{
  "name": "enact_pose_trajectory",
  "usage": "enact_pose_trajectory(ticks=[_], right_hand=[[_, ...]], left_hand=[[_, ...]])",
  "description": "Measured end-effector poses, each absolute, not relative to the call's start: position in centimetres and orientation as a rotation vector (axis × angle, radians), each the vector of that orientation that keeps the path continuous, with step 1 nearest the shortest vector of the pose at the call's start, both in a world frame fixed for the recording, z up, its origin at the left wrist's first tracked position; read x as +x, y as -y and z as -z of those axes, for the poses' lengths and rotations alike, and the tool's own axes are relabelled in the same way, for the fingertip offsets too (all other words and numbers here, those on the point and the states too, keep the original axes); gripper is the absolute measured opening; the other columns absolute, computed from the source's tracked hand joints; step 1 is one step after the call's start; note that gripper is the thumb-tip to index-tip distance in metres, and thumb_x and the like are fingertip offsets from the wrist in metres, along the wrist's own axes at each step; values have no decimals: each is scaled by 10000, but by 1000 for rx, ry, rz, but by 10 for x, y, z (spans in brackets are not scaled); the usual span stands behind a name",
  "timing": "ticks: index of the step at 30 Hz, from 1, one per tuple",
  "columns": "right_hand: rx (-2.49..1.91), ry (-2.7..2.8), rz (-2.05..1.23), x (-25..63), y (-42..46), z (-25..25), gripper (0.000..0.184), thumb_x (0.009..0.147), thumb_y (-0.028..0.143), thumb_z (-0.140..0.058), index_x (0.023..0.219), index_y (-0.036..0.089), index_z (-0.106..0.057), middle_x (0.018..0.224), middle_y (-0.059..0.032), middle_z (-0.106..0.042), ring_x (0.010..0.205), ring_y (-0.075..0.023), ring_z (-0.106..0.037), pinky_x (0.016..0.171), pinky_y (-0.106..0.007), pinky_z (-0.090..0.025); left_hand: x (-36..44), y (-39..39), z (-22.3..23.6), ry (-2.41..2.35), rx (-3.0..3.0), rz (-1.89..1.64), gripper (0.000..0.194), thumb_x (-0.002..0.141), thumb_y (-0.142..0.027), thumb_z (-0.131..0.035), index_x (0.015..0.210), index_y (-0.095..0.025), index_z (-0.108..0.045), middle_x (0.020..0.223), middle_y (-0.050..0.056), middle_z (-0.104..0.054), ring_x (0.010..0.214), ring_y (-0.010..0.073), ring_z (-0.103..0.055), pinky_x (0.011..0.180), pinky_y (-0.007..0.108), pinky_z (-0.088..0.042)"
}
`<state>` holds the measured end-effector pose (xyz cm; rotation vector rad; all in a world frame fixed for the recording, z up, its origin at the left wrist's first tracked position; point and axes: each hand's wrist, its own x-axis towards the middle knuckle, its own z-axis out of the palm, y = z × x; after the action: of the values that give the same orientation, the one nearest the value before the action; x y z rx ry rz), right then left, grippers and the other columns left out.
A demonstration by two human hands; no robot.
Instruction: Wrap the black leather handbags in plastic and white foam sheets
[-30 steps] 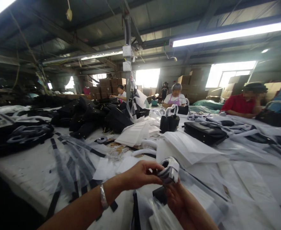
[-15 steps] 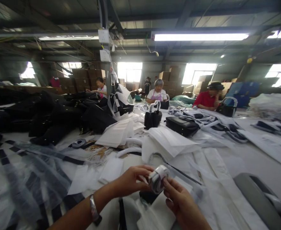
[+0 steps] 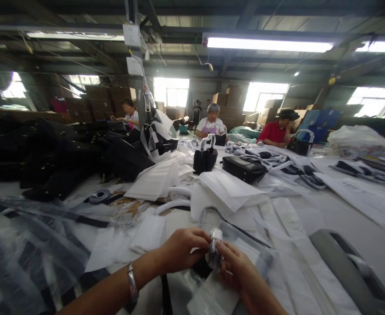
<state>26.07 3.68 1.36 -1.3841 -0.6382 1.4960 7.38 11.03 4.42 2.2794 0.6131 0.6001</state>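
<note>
Between my two hands is a small rolled strap (image 3: pixel 214 258), dark inside clear plastic, with a white band round its top. My left hand (image 3: pixel 184 247) pinches it from the left with thumb and fingertips. From the right, the thumb and fingers of my right hand (image 3: pixel 240 267) grip its other side. Below the roll lie a white sheet (image 3: pixel 213 294) and crumpled clear plastic, partly covered by my right hand. Just beyond, a dark strap (image 3: pixel 247 234) in clear plastic stretches across the table.
Plastic-sleeved dark straps (image 3: pixel 28 245) spread at the left, below a heap of black bags (image 3: pixel 61 153). White sheets (image 3: pixel 225 188) lie ahead, and a grey tape dispenser-like object (image 3: pixel 346 258) at the right. Several people sit across the table, among them one in red (image 3: pixel 274 131).
The rolled strap has turned and now shows a narrower side. My right fingers have moved up and left, closer to my left hand. The view has shifted slightly.
</note>
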Motion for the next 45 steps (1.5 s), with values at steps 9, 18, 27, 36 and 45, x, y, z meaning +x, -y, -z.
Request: enact_pose_trajectory(ticks=[9, 18, 27, 36, 45], right_hand=[[-1245, 553, -1349, 255, -19, -13, 551, 577, 523, -880, 968, 172, -715, 667, 23, -583, 536, -61, -439, 468, -148, -362], [-1186, 592, -1434, 260, -14, -25, 588, 503, 515, -916, 916, 150, -709, 695, 14, -628, 526, -60, -473, 487, -172, -417], [-1173, 706, -1506, 222, -35, -26, 603, 505, 572, -891, 877, 144, -683, 675, 11, -619, 522, -74, -519, 477, -185, -449], [-1142, 902, -1428, 216, -31, -5, 523, 574, 555, -855, 847, 155, -657, 706, -9, -673, 514, -98, -536, 496, -216, -433], [-1178, 1039, -1455, 200, -26, -12, 416, 571, 437, -882, 774, 140, -672, 650, -26, -692, 491, -126, -567, 459, -219, -391]], left_hand=[[51, -171, 1, -1200, 2126, -172, 243, 910, -359, -643, 1041, -154, -647, 1079, 63, -660, 966, 212, -643, 863, 423, -533], [45, -168, -34, -1089, 1720, -131, 276, 921, -395, -618, 1029, -141, -625, 964, 43, -653, 822, 167, -642, 737, 341, -545], [29, -116, -74, -905, 1506, -280, 580, 830, -716, -527, 814, -153, -663, 743, 5, -563, 649, 118, -493, 624, 246, -388], [-17, -115, -50, -1160, 1415, -260, 236, 772, -338, -777, 707, -145, -657, 607, -49, -566, 538, 97, -474, 542, 229, -363], [-29, -68, -58, -1054, 1027, -728, 581, 669, -493, -834, 1142, -196, -672, 1068, 61, -694, 920, 164, -644, 851, 288, -481]])
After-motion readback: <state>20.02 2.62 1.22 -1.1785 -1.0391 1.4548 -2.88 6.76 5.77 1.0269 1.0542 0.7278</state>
